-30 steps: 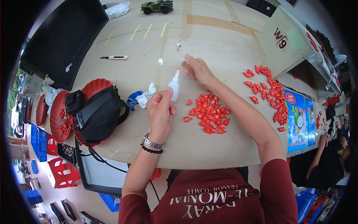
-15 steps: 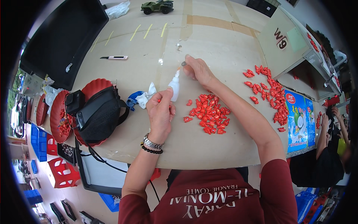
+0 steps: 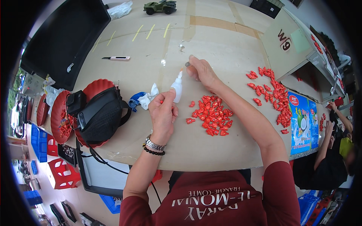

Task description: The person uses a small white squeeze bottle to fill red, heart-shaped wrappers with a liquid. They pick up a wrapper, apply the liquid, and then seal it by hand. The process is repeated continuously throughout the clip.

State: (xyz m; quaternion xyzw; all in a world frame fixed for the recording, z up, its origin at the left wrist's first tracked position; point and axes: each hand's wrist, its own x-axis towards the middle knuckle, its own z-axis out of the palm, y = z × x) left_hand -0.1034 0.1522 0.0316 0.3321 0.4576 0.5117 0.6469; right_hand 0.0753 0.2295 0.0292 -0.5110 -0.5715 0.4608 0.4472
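Tabletop (image 3: 211, 154) — white bottle (image 3: 177, 89) clamped in left hand (image 3: 162, 113), near right hand (image 3: 203, 72) pinching grey piece (image 3: 187, 64).

Both hands (image 3: 161, 113) curled, forearms (image 3: 245, 109) converging

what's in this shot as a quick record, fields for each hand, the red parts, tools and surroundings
left hand: holds a white squeeze bottle, nozzle up
right hand: holds a small grey item at its fingertips
nozzle and grey item: close together; contact cannot be told
red parts, nearer pile: on the table between the forearms
red parts, right group: beside the blue printed sheet
cutter knife: lying at the far left
toy vehicle: green, near the top of the picture
co-worker: at the right edge, in dark clothing
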